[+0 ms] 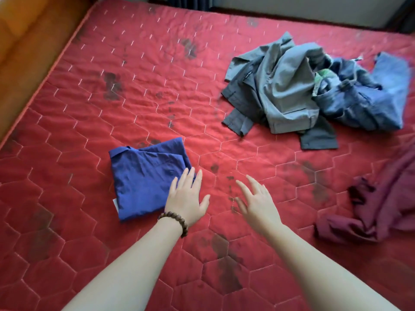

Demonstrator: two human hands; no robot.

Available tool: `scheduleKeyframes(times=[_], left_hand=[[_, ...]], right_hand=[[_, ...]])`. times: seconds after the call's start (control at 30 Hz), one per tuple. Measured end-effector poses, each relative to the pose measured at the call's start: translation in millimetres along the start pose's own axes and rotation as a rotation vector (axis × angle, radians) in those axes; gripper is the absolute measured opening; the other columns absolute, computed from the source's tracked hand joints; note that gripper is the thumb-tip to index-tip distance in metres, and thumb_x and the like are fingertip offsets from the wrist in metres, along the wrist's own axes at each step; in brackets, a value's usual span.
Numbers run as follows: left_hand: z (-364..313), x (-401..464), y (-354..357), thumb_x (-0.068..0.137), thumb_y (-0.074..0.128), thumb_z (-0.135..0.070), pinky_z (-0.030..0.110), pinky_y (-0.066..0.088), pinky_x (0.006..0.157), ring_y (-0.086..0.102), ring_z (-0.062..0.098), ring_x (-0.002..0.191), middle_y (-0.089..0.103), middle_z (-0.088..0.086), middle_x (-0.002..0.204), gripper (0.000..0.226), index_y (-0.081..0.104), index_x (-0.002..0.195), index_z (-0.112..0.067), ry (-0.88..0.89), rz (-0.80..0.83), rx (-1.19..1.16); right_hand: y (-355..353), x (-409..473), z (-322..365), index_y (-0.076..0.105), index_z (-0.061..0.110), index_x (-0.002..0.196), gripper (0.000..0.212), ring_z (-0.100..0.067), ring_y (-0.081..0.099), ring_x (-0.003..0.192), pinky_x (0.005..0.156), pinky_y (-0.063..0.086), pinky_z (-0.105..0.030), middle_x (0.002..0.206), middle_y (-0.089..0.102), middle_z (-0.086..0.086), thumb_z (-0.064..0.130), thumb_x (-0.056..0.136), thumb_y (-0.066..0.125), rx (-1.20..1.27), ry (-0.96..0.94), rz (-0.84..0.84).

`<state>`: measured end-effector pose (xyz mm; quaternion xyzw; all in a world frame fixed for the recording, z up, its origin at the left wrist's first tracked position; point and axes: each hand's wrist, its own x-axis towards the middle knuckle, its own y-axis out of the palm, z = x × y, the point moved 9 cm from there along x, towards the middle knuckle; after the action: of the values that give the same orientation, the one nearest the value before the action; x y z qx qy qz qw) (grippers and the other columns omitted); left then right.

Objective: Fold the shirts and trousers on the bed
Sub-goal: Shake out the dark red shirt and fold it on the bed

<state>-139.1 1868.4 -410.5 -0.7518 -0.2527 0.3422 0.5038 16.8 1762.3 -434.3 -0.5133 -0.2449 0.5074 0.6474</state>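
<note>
1. We see a folded blue shirt [148, 176] on the red bed [112, 86], grey trousers [280, 90] and jeans [368, 95] heaped far right.
2. Our left hand [186, 198] lies flat-fingered on the shirt's edge; our right hand [258, 198] hovers beside it, fingers spread, holding nothing.

My left hand [186, 196] rests flat on the folded blue cotton shirt [146, 176]; my right hand [256, 200] hovers spread above the red quilted bed [112, 75].

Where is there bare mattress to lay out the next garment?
Bare mattress runs left of the grey clothes, above the folded blue shirt. Crowded on the right: grey clothes, jeans, maroon garment. Both hands are empty.
</note>
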Motion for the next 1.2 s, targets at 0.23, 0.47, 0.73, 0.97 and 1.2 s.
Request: scheduleKeyframes(times=[0.23,0.47,0.73,0.97,1.2], left_hand=[[-169,-8,70,0.086,0.021,-0.056,0.043,0.008,0.120,0.001,0.018,0.148,0.006,0.003,0.161,0.077,0.001,0.153,-0.024,0.073,0.071,0.049],[-328,-23,158,0.077,0.012,-0.064,0.046,0.017,0.117,0.013,0.022,0.147,0.019,0.005,0.159,0.088,0.014,0.153,-0.020,0.099,0.107,0.044],[-388,-1,238,0.082,0.056,-0.061,0.044,0.012,0.118,0.002,0.019,0.148,0.005,-0.001,0.161,0.098,0.003,0.153,-0.021,0.177,0.095,0.022],[-402,18,261,0.059,0.075,-0.003,0.037,0.049,0.093,0.064,0.028,0.110,0.068,0.007,0.113,0.046,0.068,0.104,-0.011,0.440,-0.063,-0.179],[-382,23,153,0.081,0.062,-0.005,0.025,0.045,0.068,0.060,0.015,0.071,0.067,-0.005,0.075,0.015,0.069,0.087,-0.017,0.183,-0.092,-0.595]], right_hand=[[-33,-84,-162,0.057,0.015,0.130,0.049,-0.037,0.051,0.124,0.101,0.042,-0.056,0.141,0.047,-0.020,0.033,0.085,0.059,-0.019,0.107,-0.067],[-57,-160,-319,0.051,0.020,0.136,0.067,-0.035,0.040,0.135,0.105,0.038,-0.056,0.150,0.037,-0.016,0.042,0.077,0.072,-0.125,0.108,-0.045],[-30,-143,-385,0.020,0.032,0.152,0.107,-0.027,0.020,0.146,0.114,0.024,-0.054,0.160,0.013,-0.006,0.058,0.064,0.076,-0.271,-0.049,0.076],[1,-131,-395,0.066,0.024,0.098,0.040,-0.029,0.060,0.084,0.064,0.046,-0.036,0.089,0.069,0.002,0.018,0.061,0.079,-0.346,-0.064,0.049],[-97,-121,-365,0.055,0.019,0.106,0.021,-0.035,0.057,0.090,0.072,0.042,-0.040,0.092,0.065,-0.009,0.018,0.085,0.057,0.106,0.053,-0.051]])
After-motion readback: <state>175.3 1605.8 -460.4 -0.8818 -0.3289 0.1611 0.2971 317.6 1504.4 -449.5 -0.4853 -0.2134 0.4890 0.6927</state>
